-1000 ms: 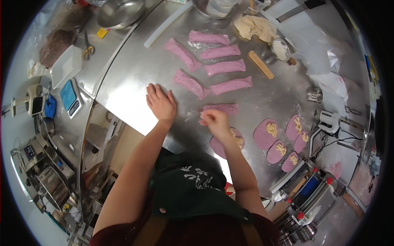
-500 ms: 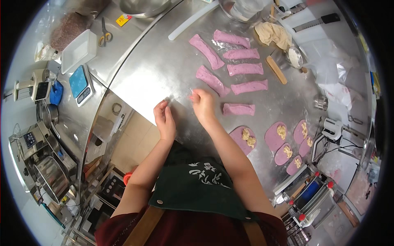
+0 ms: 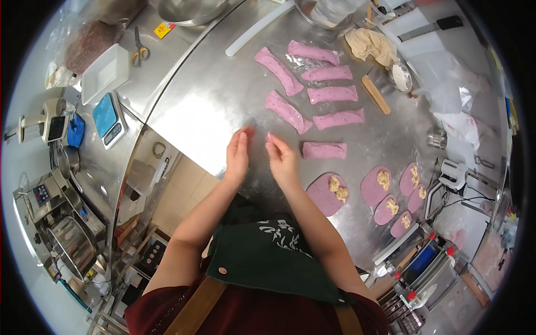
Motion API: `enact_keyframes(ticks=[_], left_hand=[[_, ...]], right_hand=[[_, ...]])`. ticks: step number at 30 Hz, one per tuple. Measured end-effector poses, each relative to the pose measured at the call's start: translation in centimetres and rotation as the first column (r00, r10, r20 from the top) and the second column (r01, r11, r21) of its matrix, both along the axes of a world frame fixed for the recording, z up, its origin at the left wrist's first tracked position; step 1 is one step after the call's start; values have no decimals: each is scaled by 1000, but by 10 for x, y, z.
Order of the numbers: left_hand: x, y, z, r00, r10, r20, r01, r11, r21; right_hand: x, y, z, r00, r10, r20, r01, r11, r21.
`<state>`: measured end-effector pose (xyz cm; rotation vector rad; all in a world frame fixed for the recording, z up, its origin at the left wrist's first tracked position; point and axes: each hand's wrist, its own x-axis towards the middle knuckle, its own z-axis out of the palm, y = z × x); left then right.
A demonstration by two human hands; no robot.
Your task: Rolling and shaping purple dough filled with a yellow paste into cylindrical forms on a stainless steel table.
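Note:
My left hand (image 3: 238, 153) and my right hand (image 3: 282, 159) hover side by side over the steel table (image 3: 206, 100), palms facing each other, fingers apart, holding nothing. Just right of my right hand lies a rolled purple dough piece (image 3: 324, 149). Several more purple dough rolls (image 3: 287, 111) lie further back. Below the nearest roll sits a flat purple dough oval with pale filling (image 3: 328, 192), and several more filled ovals (image 3: 382, 185) lie to its right.
A wooden stick (image 3: 375, 94), a cloth (image 3: 369, 43) and a small bowl of flour (image 3: 399, 76) lie at the back right. A blue scale (image 3: 107, 118), a white tray (image 3: 104, 73), scissors (image 3: 139, 51) and a metal bowl (image 3: 191, 9) stand at the left and back.
My hands left the dough near the filled ovals, moved left, and came together over bare table. A further rolled piece now lies right of my right hand.

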<state>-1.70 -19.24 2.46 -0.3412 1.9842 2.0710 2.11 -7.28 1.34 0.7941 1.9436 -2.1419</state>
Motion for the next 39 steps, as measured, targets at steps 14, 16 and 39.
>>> enact_keyframes(ticks=[14,16,39], left_hand=[[-11,41,47,905,-125,406,2,957,290],[2,45,57,965,-122,234,89,985,145],[18,133,6,422,-894,-149,223,262,-939]], right_hand=[[-6,-35,48,876,146,-460,-122,989,82],[-9,-14,61,941,196,-276,-224,972,-73],[31,166,35,814,541,210,-330,134,934]])
